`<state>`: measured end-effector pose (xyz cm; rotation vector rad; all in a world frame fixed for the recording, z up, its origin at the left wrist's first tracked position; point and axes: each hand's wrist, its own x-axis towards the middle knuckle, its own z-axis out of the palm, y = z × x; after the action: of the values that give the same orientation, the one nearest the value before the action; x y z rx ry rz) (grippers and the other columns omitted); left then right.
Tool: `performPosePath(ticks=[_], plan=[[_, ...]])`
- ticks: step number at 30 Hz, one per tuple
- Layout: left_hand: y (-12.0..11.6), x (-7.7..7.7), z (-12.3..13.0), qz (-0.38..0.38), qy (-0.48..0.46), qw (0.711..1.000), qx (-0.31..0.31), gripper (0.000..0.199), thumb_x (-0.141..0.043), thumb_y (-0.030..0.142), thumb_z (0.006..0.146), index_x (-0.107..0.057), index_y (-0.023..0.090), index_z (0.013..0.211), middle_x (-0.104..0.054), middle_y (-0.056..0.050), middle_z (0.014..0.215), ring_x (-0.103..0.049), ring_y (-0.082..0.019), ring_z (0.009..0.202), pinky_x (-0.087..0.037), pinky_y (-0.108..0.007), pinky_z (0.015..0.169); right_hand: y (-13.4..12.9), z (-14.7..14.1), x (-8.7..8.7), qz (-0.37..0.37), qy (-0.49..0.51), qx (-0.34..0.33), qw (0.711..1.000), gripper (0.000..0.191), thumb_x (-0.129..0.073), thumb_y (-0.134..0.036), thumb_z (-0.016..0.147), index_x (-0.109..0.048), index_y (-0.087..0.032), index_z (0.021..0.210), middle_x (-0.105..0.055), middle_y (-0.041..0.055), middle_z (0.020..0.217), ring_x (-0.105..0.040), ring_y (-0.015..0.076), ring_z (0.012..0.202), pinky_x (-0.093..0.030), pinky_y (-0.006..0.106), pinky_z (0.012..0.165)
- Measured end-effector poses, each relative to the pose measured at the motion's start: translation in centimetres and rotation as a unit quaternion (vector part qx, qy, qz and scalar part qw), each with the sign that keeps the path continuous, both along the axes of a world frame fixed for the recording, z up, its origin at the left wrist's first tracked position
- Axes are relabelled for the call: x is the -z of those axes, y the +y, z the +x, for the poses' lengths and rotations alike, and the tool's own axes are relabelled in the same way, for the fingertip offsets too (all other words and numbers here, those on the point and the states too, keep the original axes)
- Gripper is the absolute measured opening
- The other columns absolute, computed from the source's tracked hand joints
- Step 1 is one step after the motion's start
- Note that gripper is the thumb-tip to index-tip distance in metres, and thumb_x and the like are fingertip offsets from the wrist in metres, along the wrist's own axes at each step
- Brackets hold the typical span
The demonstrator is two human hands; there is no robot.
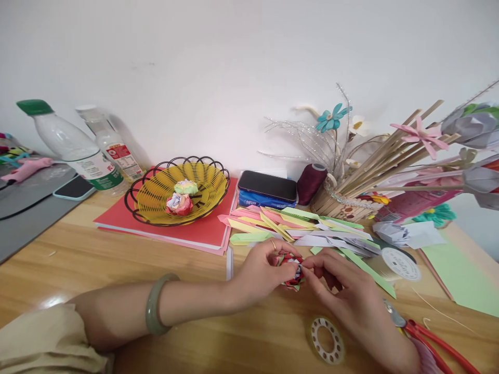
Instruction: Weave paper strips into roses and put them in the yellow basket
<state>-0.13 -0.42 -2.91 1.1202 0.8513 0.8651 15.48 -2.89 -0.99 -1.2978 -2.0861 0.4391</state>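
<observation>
Over the middle of the wooden table, my left hand is closed around a folded paper ball in red, black, white and green. My right hand meets it from the right, thumb and forefinger pinched at the ball's edge. Whether the right fingers grip a fold of the ball or a small separate piece I cannot make out. Part of the ball is hidden behind the fingers. Folded paper strips in pink, yellow, green and white lie just beyond both hands. Close below the right hand is a roll of clear tape.
A yellow woven basket holding two paper balls stands on red paper. Two bottles lean at left. A phone, thread spool and stick vase line the wall. Red-handled pliers lie right.
</observation>
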Motion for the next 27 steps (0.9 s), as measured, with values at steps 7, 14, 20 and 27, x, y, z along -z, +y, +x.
performPosePath(ticks=[7, 14, 20, 27], plan=[[-0.1, -0.1, -0.1, 0.027, 0.008, 1.0, -0.009, 0.013, -0.057, 0.021, 0.068, -0.058, 0.015, 0.08, -0.053, -0.002, 0.085, -0.048, -0.007, 0.062, -0.043, -0.02, 0.054, -0.2, 0.2, 0.4, 0.063, -0.05, -0.017, 0.997, 0.009, -0.047, -0.017, 0.084, -0.056, -0.02, 0.082, -0.054, -0.0001, 0.069, -0.051, 0.0093, 0.056, -0.04, 0.022, 0.051], [-0.1, -0.3, -0.1, 0.029, 0.029, 0.999, -0.008, 0.014, -0.057, 0.02, 0.068, -0.06, 0.015, 0.081, -0.055, -0.003, 0.086, -0.048, -0.008, 0.065, -0.041, -0.02, 0.056, 0.0, -0.2, -0.3, -0.029, 0.007, -0.021, 0.999, 0.018, -0.046, -0.021, 0.085, -0.058, -0.021, 0.072, -0.052, -0.0021, 0.06, -0.047, 0.0094, 0.051, -0.038, 0.021, 0.047], [0.0, -0.5, -0.2, 0.025, 0.023, 0.999, -0.006, 0.018, -0.057, 0.023, 0.068, -0.061, 0.015, 0.084, -0.056, -0.004, 0.088, -0.05, -0.012, 0.072, -0.042, -0.024, 0.063, 0.2, -0.1, -0.3, -0.057, 0.014, -0.009, 0.998, 0.017, -0.044, -0.022, 0.087, -0.054, -0.02, 0.073, -0.053, -0.0019, 0.064, -0.048, 0.0095, 0.054, -0.039, 0.021, 0.049], [-0.1, -1.0, -0.2, 0.018, 0.018, 1.0, -0.015, 0.016, -0.057, 0.021, 0.069, -0.061, 0.016, 0.083, -0.055, -0.003, 0.087, -0.048, -0.01, 0.069, -0.04, -0.022, 0.063, -0.2, 0.3, 0.8, 0.104, -0.055, 0.004, 0.993, 0.006, -0.049, -0.015, 0.083, -0.05, -0.021, 0.083, -0.052, 0.0004, 0.072, -0.05, 0.0111, 0.059, -0.041, 0.024, 0.052]])
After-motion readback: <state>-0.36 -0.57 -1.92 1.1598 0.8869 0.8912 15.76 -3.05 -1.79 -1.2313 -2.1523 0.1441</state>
